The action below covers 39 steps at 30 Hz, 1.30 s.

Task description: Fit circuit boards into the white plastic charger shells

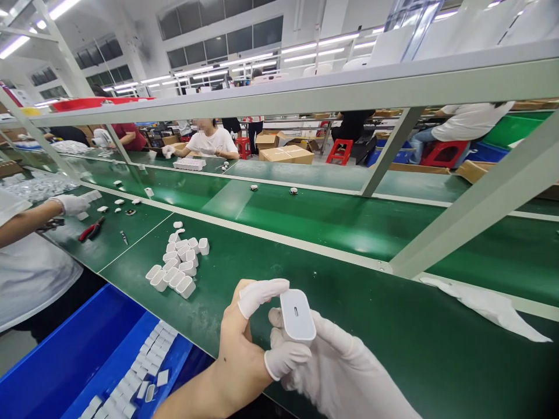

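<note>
A white charger (297,317) with a small USB-C slot in its end face is held up over the near edge of the green worktop. My left hand (248,340), with white finger cots on thumb and fingertips, grips it from the left side. Around its right side and underneath, my right hand (332,361) in a white glove is closed on the same charger. To the left on the worktop stands a cluster of white charger housings (186,267), several of them with open ends showing.
A blue bin (52,372) with rows of white housings (148,355) is below left. A co-worker's gloved hand (72,205) is at far left, near red-handled pliers (91,230). A slanted metal post (471,198) and white cloth (484,305) are at right. Beyond runs a green conveyor belt (271,212).
</note>
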### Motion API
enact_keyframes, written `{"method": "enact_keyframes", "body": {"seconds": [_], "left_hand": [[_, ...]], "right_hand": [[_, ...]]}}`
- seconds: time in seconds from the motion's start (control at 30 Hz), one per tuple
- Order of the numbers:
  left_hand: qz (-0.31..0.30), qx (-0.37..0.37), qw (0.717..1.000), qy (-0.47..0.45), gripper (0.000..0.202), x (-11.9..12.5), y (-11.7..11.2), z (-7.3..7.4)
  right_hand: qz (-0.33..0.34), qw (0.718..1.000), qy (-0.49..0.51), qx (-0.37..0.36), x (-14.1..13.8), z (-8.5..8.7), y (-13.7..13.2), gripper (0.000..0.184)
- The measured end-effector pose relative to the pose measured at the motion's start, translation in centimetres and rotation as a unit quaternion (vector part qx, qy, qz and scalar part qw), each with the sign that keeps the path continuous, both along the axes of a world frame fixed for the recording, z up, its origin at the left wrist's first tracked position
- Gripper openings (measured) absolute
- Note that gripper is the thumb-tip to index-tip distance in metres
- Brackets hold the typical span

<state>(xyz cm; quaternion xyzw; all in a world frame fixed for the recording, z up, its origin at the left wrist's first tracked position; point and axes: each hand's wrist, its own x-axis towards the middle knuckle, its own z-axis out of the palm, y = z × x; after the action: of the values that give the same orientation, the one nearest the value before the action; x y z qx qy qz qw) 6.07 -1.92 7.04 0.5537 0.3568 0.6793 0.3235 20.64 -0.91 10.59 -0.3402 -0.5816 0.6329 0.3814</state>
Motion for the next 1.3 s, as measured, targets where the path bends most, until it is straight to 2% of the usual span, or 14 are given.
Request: {"method": "enact_keyframes", "body": {"seconds": [0.1, 0.2, 0.27, 0.33, 0.4, 0.47, 0.53, 0.6, 0.67, 0.77, 0.93, 1.17, 1.3], "left_hand": [[0.011, -0.003, 1.0, 0.009, 0.053, 0.1, -0.1, 0.0], [0.03, 0.005, 0.999, 0.025, 0.055, 0.3, 0.1, -0.2], [0.072, 0.059, 0.993, 0.073, 0.061, 0.5, 0.4, -0.4], [0.126, 0.14, 0.97, 0.153, 0.066, 0.8, 1.0, -0.8], [0.148, 0.165, 0.956, 0.194, 0.065, 1.1, 1.5, -1.3], [0.119, 0.085, 0.979, 0.141, 0.058, 1.3, 1.8, -1.8], [0.044, -0.038, 0.998, 0.033, 0.05, 1.5, 1.9, -2.2], [-0.032, -0.128, 0.99, -0.051, 0.047, 1.7, 1.8, -2.5], [-0.075, -0.166, 0.979, -0.09, 0.047, 2.0, 1.7, -2.6], [-0.1, -0.18, 0.972, -0.11, 0.044, 2.4, 1.6, -2.8], [-0.137, -0.155, 0.973, -0.105, 0.037, 2.7, 1.6, -3.0], [-0.118, -0.114, 0.986, -0.022, 0.029, 3.2, 1.4, -3.3], [-0.111, -0.08, 0.99, -0.037, 0.03, 3.5, 1.0, -3.3]], "right_hand": [[0.024, 0.999, -0.005, -0.031, -0.1, -0.2, 0.3, 0.043], [0.026, 0.999, -0.008, -0.039, 0.1, -0.2, 0.2, 0.037], [0.019, 0.999, -0.01, -0.035, 0.4, -0.2, 0.4, 0.029], [0.007, 1.0, -0.013, -0.027, 0.6, -0.3, 0.9, 0.025], [-0.008, 1.0, -0.017, -0.018, 0.9, -0.6, 1.4, 0.024], [-0.025, 0.999, -0.019, -0.008, 1.2, -1.0, 1.7, 0.028], [-0.045, 0.999, -0.017, 0.0, 1.5, -1.6, 1.8, 0.039], [-0.07, 0.997, -0.022, 0.011, 1.8, -2.2, 1.7, 0.05], [-0.089, 0.995, -0.04, 0.021, 2.1, -2.7, 1.6, 0.053], [-0.1, 0.992, -0.063, 0.036, 2.4, -3.1, 1.6, 0.047], [-0.102, 0.994, -0.031, 0.024, 2.5, -3.4, 1.8, 0.046], [-0.103, 0.992, -0.074, 0.022, 2.5, -2.5, 1.5, 0.044], [-0.104, 0.988, -0.113, 0.021, 2.7, -2.1, 1.5, 0.035]]}}
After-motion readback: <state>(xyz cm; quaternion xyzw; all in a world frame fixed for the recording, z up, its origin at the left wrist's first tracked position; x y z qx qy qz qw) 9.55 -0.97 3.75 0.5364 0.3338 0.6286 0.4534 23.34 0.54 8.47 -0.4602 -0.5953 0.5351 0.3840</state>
